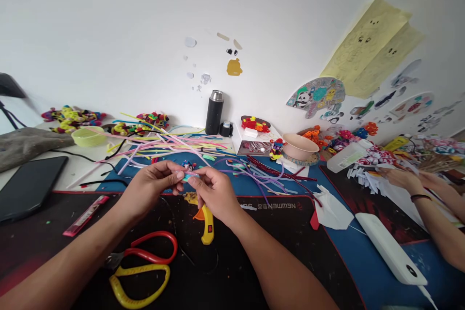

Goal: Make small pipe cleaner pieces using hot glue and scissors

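Note:
Above the black mat, my left hand (164,180) and my right hand (210,185) meet with fingertips pinched on a small pink-and-teal piece (190,176). Fingers cover part of it, so its exact kind does not show. Just behind it is a little blue-and-red fuzzy figure (187,164); whether it is touched I cannot tell. A yellow hot glue gun (207,225) lies below my right hand, its nozzle end partly hidden. Scissors with one red and one yellow handle (169,252) rest by my left forearm, which covers part of the blades.
Pipe cleaners (174,143) spread across the back of the table. Behind them stands a black thermos (214,112). A pink packet (86,215) and a dark tablet (32,186) lie at left. A white power strip (390,247) and another person's hands (407,181) are at right.

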`<state>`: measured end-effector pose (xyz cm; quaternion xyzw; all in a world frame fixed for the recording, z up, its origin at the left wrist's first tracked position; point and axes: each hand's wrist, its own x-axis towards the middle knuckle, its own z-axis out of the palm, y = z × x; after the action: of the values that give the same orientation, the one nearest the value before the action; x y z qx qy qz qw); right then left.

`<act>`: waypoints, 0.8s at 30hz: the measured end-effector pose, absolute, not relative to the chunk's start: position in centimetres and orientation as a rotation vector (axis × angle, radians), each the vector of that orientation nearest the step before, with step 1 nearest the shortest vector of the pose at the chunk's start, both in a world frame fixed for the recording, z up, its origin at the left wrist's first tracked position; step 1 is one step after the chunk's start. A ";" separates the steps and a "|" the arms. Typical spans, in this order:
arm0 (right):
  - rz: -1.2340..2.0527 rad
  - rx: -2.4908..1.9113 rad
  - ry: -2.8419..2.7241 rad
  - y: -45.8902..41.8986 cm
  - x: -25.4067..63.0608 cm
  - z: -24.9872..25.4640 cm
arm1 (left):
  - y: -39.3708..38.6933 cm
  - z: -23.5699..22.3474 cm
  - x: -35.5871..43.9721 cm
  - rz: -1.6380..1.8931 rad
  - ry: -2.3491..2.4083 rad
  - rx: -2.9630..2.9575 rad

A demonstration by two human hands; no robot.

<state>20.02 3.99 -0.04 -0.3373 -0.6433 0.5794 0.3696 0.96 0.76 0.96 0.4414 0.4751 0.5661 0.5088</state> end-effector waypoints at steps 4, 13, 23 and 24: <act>1.518 -0.852 -1.669 3.9 20.0 -0.1 | 0.7 0.8 0.4 1.326 1.137 1.059; 1.354 -0.872 -1.757 3.9 20.3 -0.1 | 0.7 1.4 1.3 1.365 0.984 0.873; 1.236 -0.970 -1.763 4.0 20.2 -0.2 | 0.8 0.8 2.4 1.413 0.924 0.824; 1.220 -0.978 -1.777 4.0 20.2 -0.3 | 0.8 0.7 2.4 1.415 0.935 0.837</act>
<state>20.21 4.02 -0.31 -0.3827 -0.6951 0.4773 0.3776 2.42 0.77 0.73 0.3590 0.4010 0.6068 0.5849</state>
